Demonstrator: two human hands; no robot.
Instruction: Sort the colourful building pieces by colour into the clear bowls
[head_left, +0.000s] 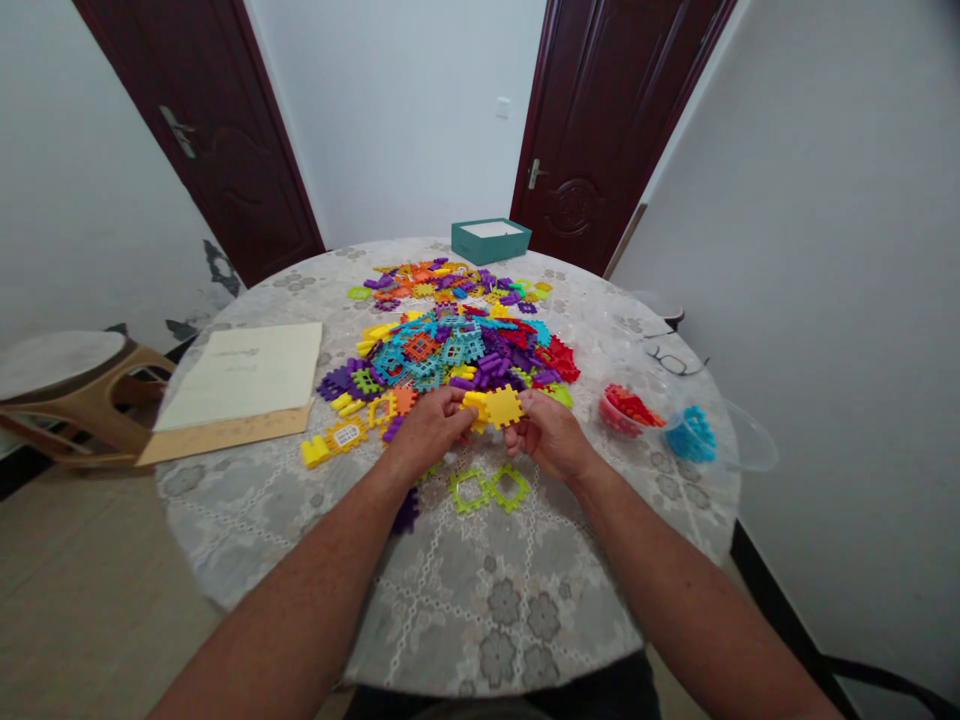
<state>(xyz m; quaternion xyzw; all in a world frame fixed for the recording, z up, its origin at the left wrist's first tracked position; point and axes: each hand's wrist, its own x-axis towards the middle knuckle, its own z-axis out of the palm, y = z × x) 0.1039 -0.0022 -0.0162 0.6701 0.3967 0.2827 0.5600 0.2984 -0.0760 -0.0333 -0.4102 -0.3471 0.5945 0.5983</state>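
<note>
Between my two hands, just in front of the pile, are yellow toothed building pieces (504, 407). My left hand (433, 432) is closed on the yellow piece at their left end. With its fingers pinched, my right hand (551, 436) grips the right edge of the square yellow piece. Two joined light-green frame pieces (489, 489) lie on the cloth below my hands. A large heap of coloured interlocking pieces (450, 350) rises behind them. Left of my left hand lies a yellow piece with a white label (346, 435). A dark purple piece (406, 512) is partly covered by my left forearm.
A second heap of pieces (427, 280) lies farther back, before a teal box (491, 243). Cream paper sheets (240, 375) lie at left. On the right are a tub of red pieces (630, 410), a tub of blue pieces (691, 435), a clear lid (752, 437) and eyeglasses (675, 362).
</note>
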